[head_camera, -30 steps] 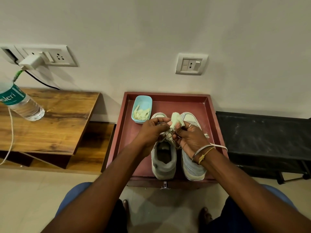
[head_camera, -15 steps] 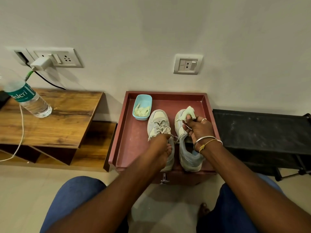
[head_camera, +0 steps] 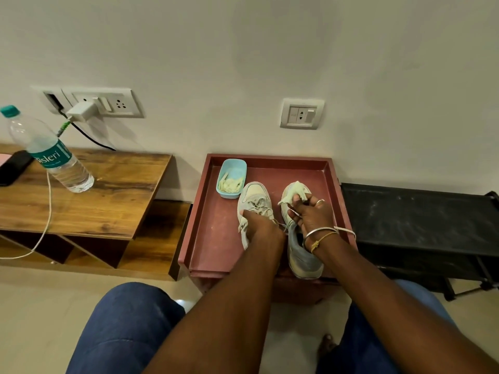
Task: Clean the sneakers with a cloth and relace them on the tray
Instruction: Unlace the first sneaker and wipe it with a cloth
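Two pale sneakers stand side by side on the dark red tray (head_camera: pixel 216 233), toes toward the wall. My left hand (head_camera: pixel 260 229) grips the left sneaker (head_camera: pixel 253 198) around its laced middle and covers its rear half. My right hand (head_camera: pixel 313 214) pinches a pale green cloth (head_camera: pixel 295 191) against the toe of the right sneaker (head_camera: pixel 302 256) and also has a white lace (head_camera: pixel 347 230) caught in its fingers; the lace loops out past my wrist over the tray's right rim.
A light blue tub (head_camera: pixel 232 172) with pale strips stands at the tray's back left. A wooden side table (head_camera: pixel 108 201) on the left carries a water bottle (head_camera: pixel 51 157) and a white cable. A black bench (head_camera: pixel 418 211) stands at the right. My knees are below.
My left hand dropped from the laces near the toes to the middle of the left sneaker. My right hand carried the cloth onto the right sneaker's toe. The camera view shifted right.
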